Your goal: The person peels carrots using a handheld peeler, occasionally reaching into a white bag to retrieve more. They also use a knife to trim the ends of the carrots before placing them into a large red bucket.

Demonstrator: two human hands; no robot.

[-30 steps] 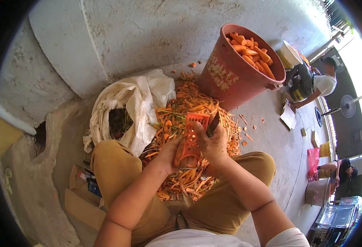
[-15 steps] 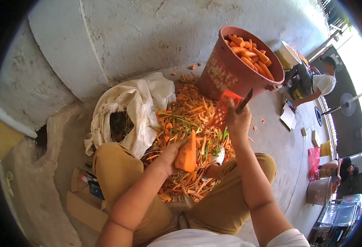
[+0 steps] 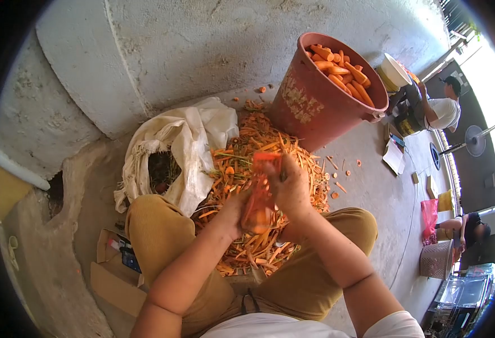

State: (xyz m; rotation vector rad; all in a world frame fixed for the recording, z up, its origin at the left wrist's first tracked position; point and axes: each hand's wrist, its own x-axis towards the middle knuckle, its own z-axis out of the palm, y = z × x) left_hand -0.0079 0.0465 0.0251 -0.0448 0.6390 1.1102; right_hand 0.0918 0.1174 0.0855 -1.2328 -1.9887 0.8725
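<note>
My left hand [image 3: 233, 214] is closed around the lower part of a carrot [image 3: 259, 223], in front of my body. My right hand [image 3: 292, 188] grips a red peeler [image 3: 266, 160], smeared by motion, which overlaps the carrot's upper part. Whether its blade touches the carrot cannot be made out. A dark, narrow, knife-like piece [image 3: 283, 169] shows at the right fingers. Below both hands spreads a heap of carrot peelings [image 3: 250, 138], with green bits and cut ends among them.
A red bucket [image 3: 298, 101] of carrots [image 3: 340, 70] stands beyond the heap. To the left lies a white sack [image 3: 197, 138] with its mouth open, near a cardboard box [image 3: 115, 287]. Two people [image 3: 443, 112] work at the right, near a basket [image 3: 436, 260].
My right hand has swung down and left from near the bucket, bringing the peeler over the carrot. The left hand stays nearly in place. The person at upper right has shifted an arm.
</note>
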